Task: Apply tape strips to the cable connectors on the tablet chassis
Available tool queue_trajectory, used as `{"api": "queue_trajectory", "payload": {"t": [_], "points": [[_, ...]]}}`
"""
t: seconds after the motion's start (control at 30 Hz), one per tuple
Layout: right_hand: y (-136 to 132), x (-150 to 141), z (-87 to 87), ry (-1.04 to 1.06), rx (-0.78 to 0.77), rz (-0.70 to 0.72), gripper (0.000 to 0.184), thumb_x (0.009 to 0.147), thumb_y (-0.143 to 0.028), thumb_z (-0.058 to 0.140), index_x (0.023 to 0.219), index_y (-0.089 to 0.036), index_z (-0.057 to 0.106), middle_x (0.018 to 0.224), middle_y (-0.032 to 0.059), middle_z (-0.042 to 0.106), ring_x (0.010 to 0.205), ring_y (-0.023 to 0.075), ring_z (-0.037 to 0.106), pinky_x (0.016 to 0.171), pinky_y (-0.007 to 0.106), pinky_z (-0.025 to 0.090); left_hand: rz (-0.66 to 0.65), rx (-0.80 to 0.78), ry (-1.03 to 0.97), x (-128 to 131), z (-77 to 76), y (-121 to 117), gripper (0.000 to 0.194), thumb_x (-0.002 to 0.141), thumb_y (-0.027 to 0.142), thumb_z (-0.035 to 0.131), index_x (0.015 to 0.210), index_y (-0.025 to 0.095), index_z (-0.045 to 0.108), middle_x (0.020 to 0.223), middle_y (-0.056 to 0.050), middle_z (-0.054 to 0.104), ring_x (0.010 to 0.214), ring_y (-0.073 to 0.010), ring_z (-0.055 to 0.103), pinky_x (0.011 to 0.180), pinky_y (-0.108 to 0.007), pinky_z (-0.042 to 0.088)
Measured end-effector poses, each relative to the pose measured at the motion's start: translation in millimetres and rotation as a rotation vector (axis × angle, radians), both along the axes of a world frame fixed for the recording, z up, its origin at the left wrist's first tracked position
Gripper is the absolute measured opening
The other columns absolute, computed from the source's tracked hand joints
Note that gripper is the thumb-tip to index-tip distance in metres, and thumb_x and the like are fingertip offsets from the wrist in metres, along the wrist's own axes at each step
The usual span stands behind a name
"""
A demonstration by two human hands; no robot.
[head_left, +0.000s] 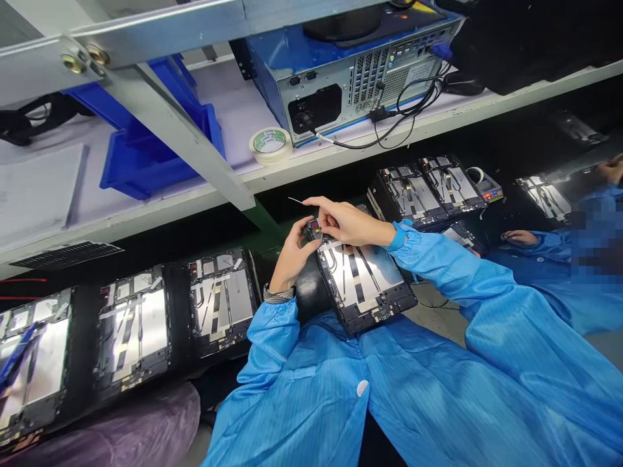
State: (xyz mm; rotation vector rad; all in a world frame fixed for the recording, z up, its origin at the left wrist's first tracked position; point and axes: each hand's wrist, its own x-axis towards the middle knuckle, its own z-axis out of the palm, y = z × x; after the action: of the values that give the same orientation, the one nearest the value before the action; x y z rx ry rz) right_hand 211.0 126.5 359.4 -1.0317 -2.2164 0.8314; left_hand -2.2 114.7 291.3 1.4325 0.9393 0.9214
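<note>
The left hand (292, 256) and right hand (351, 222) are working at the end of a tablet frame (363, 285).
The left hand is curling around a small red-marked part (314, 228), and the right fingers (326, 206) are lying over it, near a thin wire (296, 200); I cannot tell if they are pinching. The frame is lying under the hands, its long axis is running toward the body, and its far end is hidden behind them.
</note>
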Motion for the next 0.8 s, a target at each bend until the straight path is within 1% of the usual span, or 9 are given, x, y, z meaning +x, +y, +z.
{"api": "queue_trajectory", "payload": {"t": [0.13,0.23,0.33,0.5,0.6,0.73,0.8], "points": [[2.5,0.4,-1.6,0.009,0.033,0.021,0.073,0.086,0.001,0.054,0.154,-0.024,0.044,0.095,0.0003,0.063,0.08,0.0158,0.056,0.075,0.03,0.049,0.077,-0.007,0.032,8.5,-0.2,-2.5,0.053,0.087,0.031,0.07,0.139,0.028,0.059,0.145,-0.007,0.063,0.136,-0.0282,0.059,0.118,-0.045,0.046],[3.5,1.7,-1.3,0.005,0.019,0.057,0.069,0.087,0.001,0.054,0.151,-0.024,0.047,0.091,-0.0009,0.062,0.08,0.0163,0.056,0.077,0.031,0.049,0.101,-0.006,0.033,13.1,-1.4,-4.0,0.051,0.086,0.029,0.067,0.137,0.028,0.059,0.143,-0.007,0.064,0.134,-0.0278,0.06,0.114,-0.043,0.048],[2.5,3.7,-0.2,-0.014,-0.013,0.064,0.067,0.087,0.001,0.053,0.149,-0.022,0.048,0.087,-0.0022,0.061,0.078,0.0161,0.057,0.078,0.031,0.049,0.117,-0.014,0.014,15.6,-2.6,-5.1,0.051,0.086,0.029,0.066,0.136,0.029,0.058,0.141,-0.006,0.064,0.13,-0.0275,0.061,0.11,-0.042,0.05],[-3.2,5.4,2.2,0.014,-0.06,0.02,0.07,0.084,0.002,0.052,0.151,-0.02,0.047,0.088,-0.0023,0.062,0.077,0.0153,0.059,0.077,0.029,0.05,0.15,-0.026,-0.029,19.3,-4.6,-7.3,0.051,0.085,0.028,0.067,0.134,0.029,0.059,0.134,-0.006,0.066,0.125,-0.0267,0.062,0.107,-0.041,0.052],[-5.9,4.7,1.7,0.03,-0.085,-0.002,0.069,0.085,0.001,0.052,0.15,-0.019,0.047,0.088,-0.0019,0.062,0.078,0.016,0.059,0.078,0.031,0.051,0.164,-0.009,-0.022,21.5,-6.1,-9.0,0.049,0.086,0.03,0.066,0.134,0.03,0.058,0.134,-0.006,0.066,0.124,-0.0263,0.063,0.106,-0.041,0.052],[-7.1,4.1,0.8,0.036,-0.094,-0.058,0.066,0.085,0.0,0.055,0.148,-0.019,0.051,0.089,-0.0004,0.064,0.084,0.0183,0.06,0.085,0.035,0.052,0.177,0.001,-0.025,23.7,-8.9,-11.0,0.049,0.087,0.031,0.065,0.135,0.03,0.057,0.134,-0.006,0.066,0.124,-0.026,0.063,0.107,-0.041,0.052],[-10.3,5.0,4.7,0.103,-0.103,-0.117,0.061,0.087,-0.005,0.059,0.146,-0.019,0.053,0.092,0.001,0.066,0.087,0.0192,0.061,0.088,0.037,0.053,0.189,-0.006,-0.055,24.6,-10.1,-11.9,0.048,0.087,0.029,0.065,0.135,0.03,0.058,0.134,-0.005,0.066,0.124,-0.0257,0.063,0.108,-0.04,0.052]]}}
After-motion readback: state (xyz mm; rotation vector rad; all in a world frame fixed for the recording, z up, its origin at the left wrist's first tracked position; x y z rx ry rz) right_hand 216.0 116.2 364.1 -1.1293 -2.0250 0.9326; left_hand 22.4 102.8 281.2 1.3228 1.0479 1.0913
